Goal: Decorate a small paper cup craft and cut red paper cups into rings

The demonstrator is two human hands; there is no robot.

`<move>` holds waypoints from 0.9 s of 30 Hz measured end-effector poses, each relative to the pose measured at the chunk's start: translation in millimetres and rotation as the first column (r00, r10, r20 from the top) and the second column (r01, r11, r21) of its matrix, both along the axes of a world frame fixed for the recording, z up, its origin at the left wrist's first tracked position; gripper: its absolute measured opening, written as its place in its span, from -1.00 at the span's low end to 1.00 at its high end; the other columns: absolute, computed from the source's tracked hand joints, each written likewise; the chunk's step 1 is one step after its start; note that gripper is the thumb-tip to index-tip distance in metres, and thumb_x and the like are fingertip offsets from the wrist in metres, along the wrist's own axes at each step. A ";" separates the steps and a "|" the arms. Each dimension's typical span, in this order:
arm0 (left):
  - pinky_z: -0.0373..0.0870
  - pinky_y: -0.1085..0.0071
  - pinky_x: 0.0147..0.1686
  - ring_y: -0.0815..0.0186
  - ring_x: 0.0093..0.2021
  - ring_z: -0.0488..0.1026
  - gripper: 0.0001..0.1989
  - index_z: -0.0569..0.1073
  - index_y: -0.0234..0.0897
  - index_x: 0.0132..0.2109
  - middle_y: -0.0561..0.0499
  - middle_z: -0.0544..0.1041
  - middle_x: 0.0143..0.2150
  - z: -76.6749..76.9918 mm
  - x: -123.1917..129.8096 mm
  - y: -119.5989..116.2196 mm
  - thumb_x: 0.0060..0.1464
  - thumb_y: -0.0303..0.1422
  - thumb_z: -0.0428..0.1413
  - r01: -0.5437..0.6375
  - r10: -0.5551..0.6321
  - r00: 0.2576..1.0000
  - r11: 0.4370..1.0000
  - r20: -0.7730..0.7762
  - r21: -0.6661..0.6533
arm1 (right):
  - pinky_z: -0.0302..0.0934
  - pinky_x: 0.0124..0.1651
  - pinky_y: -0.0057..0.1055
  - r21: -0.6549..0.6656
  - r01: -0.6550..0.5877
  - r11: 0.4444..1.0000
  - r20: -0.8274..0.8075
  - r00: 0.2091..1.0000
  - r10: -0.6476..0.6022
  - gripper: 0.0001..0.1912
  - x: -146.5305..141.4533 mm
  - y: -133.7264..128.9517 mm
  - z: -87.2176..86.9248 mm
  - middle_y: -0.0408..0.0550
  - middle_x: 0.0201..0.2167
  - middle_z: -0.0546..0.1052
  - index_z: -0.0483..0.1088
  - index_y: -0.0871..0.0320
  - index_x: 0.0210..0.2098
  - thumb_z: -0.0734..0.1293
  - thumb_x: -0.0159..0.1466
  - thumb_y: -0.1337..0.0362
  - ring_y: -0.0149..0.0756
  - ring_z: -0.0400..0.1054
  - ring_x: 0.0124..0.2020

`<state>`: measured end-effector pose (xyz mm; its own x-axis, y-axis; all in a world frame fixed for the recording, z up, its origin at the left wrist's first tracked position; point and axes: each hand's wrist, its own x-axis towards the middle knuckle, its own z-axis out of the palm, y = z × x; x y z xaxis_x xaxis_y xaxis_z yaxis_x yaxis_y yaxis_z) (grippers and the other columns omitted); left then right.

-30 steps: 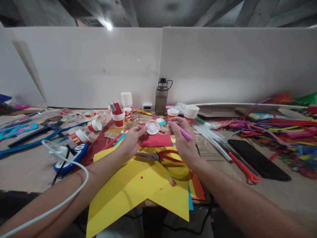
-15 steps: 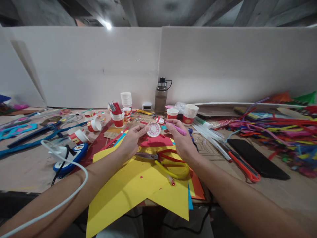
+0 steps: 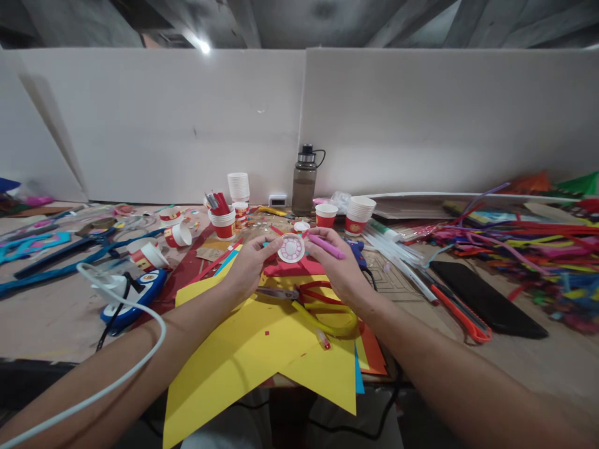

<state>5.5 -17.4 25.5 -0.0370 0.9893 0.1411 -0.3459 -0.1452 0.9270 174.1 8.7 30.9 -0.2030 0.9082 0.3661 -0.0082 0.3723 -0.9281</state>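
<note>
My left hand [image 3: 250,259] pinches the left edge of a round white paper disc [image 3: 291,248], which carries a pink ring pattern on its face. My right hand [image 3: 334,259] is closed around a pink marker [image 3: 327,246], its fingertips at the disc's right edge. Whether the marker's tip is capped cannot be made out. Beneath both hands lie red paper [image 3: 294,268] and large yellow sheets [image 3: 234,362]. Scissors with red and yellow handles [image 3: 327,312] rest on the yellow paper, below the disc.
Paper cups [image 3: 359,215] stand stacked behind my right hand, and a cup of red sticks [image 3: 222,221] stands back left. A water bottle [image 3: 304,184] is against the white board. To the right lie a phone [image 3: 486,299], a box cutter [image 3: 461,315] and colourful strips [image 3: 528,249].
My right hand has moved left with the marker, bringing its fingers to the disc's edge. The disc has dropped slightly and its face has turned a little.
</note>
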 end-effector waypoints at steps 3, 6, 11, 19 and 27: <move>0.29 0.52 -0.38 0.47 -0.43 0.37 -0.74 0.47 -0.33 -0.35 0.05 0.48 -0.39 -0.9 -1.1 0.9 -0.15 -0.23 0.27 -0.072 0.072 0.997 0.997 -0.001 0.017 | 0.28 -0.18 -0.36 0.096 0.163 0.982 -0.042 0.986 -0.159 -0.73 3.7 -3.7 7.0 -0.08 -0.20 0.44 0.32 0.09 -0.14 0.26 0.23 0.10 -0.35 0.34 -0.24; 0.27 0.52 -0.41 0.47 -0.45 0.36 -0.72 0.45 -0.32 -0.36 0.06 0.47 -0.41 -1.3 -2.0 2.2 -0.16 -0.22 0.28 -0.114 0.114 0.993 0.993 -0.012 -0.007 | 0.26 -0.22 -0.38 0.207 0.201 0.957 -0.073 0.979 -0.190 -0.79 5.2 -11.2 14.6 -0.11 -0.31 0.42 0.31 0.09 -0.17 0.19 0.29 0.13 -0.37 0.32 -0.32; 0.28 0.49 -0.40 0.45 -0.43 0.37 -0.69 0.43 -0.35 -0.34 0.03 0.48 -0.39 1.4 -0.2 1.3 -0.16 -0.21 0.27 -0.124 0.124 0.992 0.992 -0.022 0.004 | 0.24 -0.19 -0.38 0.307 -0.014 0.952 0.098 0.995 -0.017 -0.83 0.3 -22.0 15.8 -0.09 -0.27 0.42 0.31 0.10 -0.19 0.19 0.30 0.17 -0.35 0.33 -0.25; 0.34 0.43 -0.29 0.42 -0.39 0.40 -0.70 0.42 -0.36 -0.34 0.02 0.49 -0.39 6.1 4.4 -3.6 -0.13 -0.22 0.26 -0.098 0.099 0.995 0.994 -0.014 0.045 | 0.20 -0.18 -0.35 0.403 -0.043 0.914 0.291 0.953 -0.084 -0.85 -0.4 -19.1 9.9 -0.08 -0.27 0.44 0.29 0.11 -0.20 0.21 0.29 0.18 -0.31 0.32 -0.25; 0.34 0.40 -0.27 0.40 -0.38 0.41 -0.70 0.42 -0.36 -0.34 0.02 0.49 -0.39 5.3 4.7 -4.0 -0.13 -0.21 0.26 -0.092 0.094 0.995 0.994 -0.025 0.061 | 0.19 -0.19 -0.36 0.415 -0.037 0.909 0.305 0.947 -0.101 -0.85 -0.4 -17.9 8.5 -0.08 -0.29 0.44 0.30 0.12 -0.20 0.21 0.30 0.19 -0.32 0.33 -0.27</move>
<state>10.2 -21.4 30.8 -0.1238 0.9715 0.2020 -0.3021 -0.2308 0.9249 173.7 -9.1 39.3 -0.3430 0.6977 0.6290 0.2745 0.7148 -0.6432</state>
